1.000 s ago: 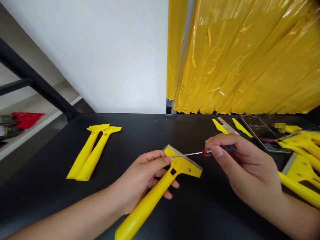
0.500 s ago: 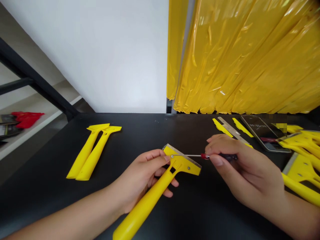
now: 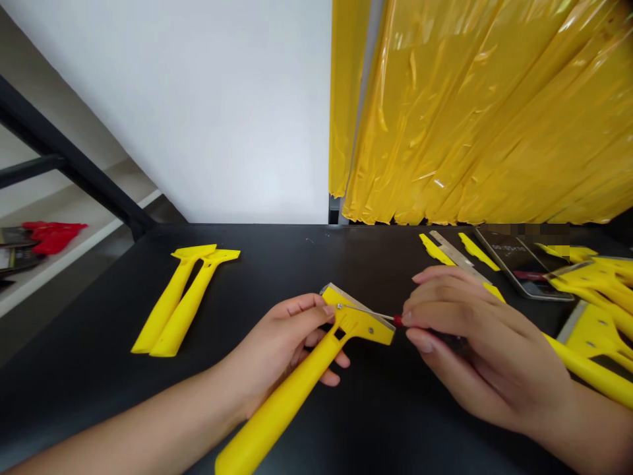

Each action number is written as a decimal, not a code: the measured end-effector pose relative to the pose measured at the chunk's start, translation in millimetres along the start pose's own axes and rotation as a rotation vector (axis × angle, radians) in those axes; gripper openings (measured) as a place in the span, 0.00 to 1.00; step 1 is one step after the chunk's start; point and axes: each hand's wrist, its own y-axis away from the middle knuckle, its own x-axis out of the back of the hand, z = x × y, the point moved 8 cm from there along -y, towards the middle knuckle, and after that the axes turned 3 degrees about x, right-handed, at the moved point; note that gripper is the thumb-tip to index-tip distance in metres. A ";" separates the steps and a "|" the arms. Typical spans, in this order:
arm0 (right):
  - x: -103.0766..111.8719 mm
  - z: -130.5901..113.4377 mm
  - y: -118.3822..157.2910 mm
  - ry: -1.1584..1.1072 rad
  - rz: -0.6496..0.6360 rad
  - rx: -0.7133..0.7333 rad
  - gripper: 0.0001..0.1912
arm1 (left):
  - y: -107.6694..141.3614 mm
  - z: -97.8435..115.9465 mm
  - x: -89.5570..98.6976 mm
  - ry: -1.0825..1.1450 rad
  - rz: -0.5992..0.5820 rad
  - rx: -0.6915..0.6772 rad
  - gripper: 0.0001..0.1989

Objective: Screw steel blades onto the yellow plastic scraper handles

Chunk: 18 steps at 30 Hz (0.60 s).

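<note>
My left hand (image 3: 291, 343) holds a yellow scraper (image 3: 291, 389) near its head, thumb on the face beside a screw. The scraper's handle slants down toward the bottom edge, and a metal blade lines the head's upper edge. Closed around a screwdriver (image 3: 397, 320), my right hand (image 3: 479, 349) hides most of its handle. The thin shaft reaches left, with its tip at the left screw (image 3: 339, 306). A second screw (image 3: 370, 330) shows at the right of the head.
Two yellow handles without blades (image 3: 192, 303) lie at the left on the black table (image 3: 306, 257). Yellow strips (image 3: 479, 252), metal blades (image 3: 448, 247), a phone (image 3: 514, 257) and several yellow scrapers (image 3: 601, 330) lie at the right. Yellow plastic-wrapped material (image 3: 475, 119) stands behind.
My right hand has shifted slightly and covers more of the screwdriver's handle; the shaft now slopes down to the right. The held scraper has moved a little left.
</note>
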 end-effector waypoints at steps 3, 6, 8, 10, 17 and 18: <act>2.0 3.0 2.2 0.014 0.009 -0.028 0.07 | -0.4 -0.5 0.3 0.013 0.001 -0.001 0.09; 1.5 4.5 4.8 0.000 0.009 -0.045 0.07 | -0.4 -0.6 0.5 0.009 0.011 0.001 0.10; -0.3 4.3 5.4 -0.025 0.004 -0.047 0.08 | -0.4 -0.3 0.4 0.001 0.015 0.003 0.10; -2.3 4.8 5.1 -0.051 -0.001 -0.057 0.09 | -0.2 -0.1 0.1 -0.008 0.013 0.005 0.10; -0.2 4.9 0.7 -0.076 0.031 -0.073 0.10 | 2.5 0.7 -0.8 -0.059 0.022 -0.029 0.10; 0.4 4.9 0.6 -0.072 0.032 -0.075 0.10 | 2.9 1.9 -1.0 -0.081 0.028 -0.044 0.10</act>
